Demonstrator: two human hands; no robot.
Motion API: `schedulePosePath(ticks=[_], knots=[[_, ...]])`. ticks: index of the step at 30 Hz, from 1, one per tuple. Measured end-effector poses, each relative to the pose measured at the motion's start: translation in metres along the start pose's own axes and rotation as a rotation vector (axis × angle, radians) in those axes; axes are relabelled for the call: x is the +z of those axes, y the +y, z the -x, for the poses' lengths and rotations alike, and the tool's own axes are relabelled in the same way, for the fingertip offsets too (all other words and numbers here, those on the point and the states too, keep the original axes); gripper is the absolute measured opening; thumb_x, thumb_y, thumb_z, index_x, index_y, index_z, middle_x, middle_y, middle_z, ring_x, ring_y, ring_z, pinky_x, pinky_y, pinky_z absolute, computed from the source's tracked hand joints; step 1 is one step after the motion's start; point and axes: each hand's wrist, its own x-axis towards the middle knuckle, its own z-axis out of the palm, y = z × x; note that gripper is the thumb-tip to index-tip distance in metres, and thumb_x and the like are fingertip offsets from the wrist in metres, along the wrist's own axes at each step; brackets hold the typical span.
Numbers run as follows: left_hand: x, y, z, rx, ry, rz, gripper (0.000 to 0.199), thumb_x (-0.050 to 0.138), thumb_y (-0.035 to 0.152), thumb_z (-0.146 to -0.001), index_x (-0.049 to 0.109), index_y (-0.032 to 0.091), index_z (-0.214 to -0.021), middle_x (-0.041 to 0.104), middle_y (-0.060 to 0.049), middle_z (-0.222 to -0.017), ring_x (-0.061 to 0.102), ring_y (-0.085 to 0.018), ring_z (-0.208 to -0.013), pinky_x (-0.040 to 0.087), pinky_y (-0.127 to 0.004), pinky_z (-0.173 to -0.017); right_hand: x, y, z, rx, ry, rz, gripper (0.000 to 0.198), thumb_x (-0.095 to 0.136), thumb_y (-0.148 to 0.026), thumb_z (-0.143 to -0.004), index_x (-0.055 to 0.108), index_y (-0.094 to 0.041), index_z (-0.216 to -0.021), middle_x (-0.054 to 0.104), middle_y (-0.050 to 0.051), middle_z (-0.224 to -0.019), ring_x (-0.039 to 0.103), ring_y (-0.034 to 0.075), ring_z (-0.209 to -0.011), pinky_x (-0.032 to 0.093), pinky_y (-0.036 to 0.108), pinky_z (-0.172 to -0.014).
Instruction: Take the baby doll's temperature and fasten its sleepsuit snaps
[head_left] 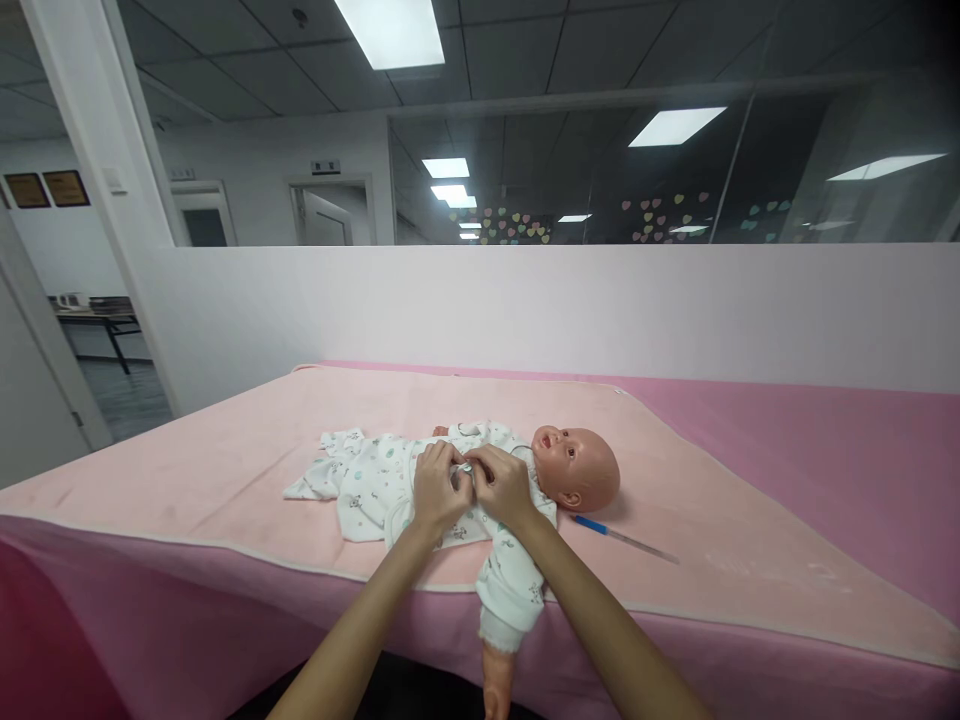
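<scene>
Doll [589, 470]: on its back on the peach pad [225, 455], 1 arm overhanging
Left hand [441, 487]: fingers pinch the outfit [367, 490] front
Right hand [501, 484]: fingers pinch it just beside
Blue-ended stick [592, 524]: near the head

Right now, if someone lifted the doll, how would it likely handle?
The doll's head looks smooth and glossy, so probably firm, perhaps slippery. Its patterned outfit lies creased, so likely floppy. One arm hangs past the near edge of the peach cover, so it may swing.
</scene>
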Motion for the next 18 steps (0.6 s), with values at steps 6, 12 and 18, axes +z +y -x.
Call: schedulePosePath(ticks=[6, 12, 18], knots=[[0.0007, -0.0009, -0.0004, 0.001, -0.013, -0.009, 0.008, 0.040, 0.013, -0.064, 0.036, 0.020, -0.066, 0.048, -0.002, -0.070, 0.044, -0.018, -0.072, 0.034, -0.031, -0.067, 0.0016, 0.0009, 0.0003, -0.004, 0.019, -0.032, 0.023, 0.041, -0.009, -0.075, 0.061, -0.019, -0.080, 0.061, 0.001, -0.068, 0.055, 0.012, -0.063, 0.038, 0.022, -0.060], [0.0005, -0.0037, 0.0008, 0.031, -0.036, 0.070, 0.009, 0.038, 0.012, -0.064, 0.034, 0.020, -0.067, 0.045, -0.001, -0.069, 0.043, -0.016, -0.070, 0.036, -0.029, -0.065, 0.0011, 0.0017, 0.0012, -0.001, 0.021, -0.041, 0.023, 0.041, -0.008, -0.075, 0.060, -0.019, -0.080, 0.061, 0.001, -0.070, 0.055, 0.012, -0.064, 0.038, 0.021, -0.061], [-0.0008, -0.0054, -0.0005, 0.004, -0.067, 0.169, 0.008, 0.037, 0.013, -0.064, 0.035, 0.020, -0.068, 0.045, 0.000, -0.068, 0.044, -0.015, -0.068, 0.036, -0.028, -0.063, 0.0014, 0.0022, 0.0011, -0.015, 0.029, -0.037, 0.023, 0.041, -0.008, -0.075, 0.060, -0.019, -0.080, 0.061, 0.001, -0.069, 0.054, 0.012, -0.062, 0.037, 0.022, -0.058]])
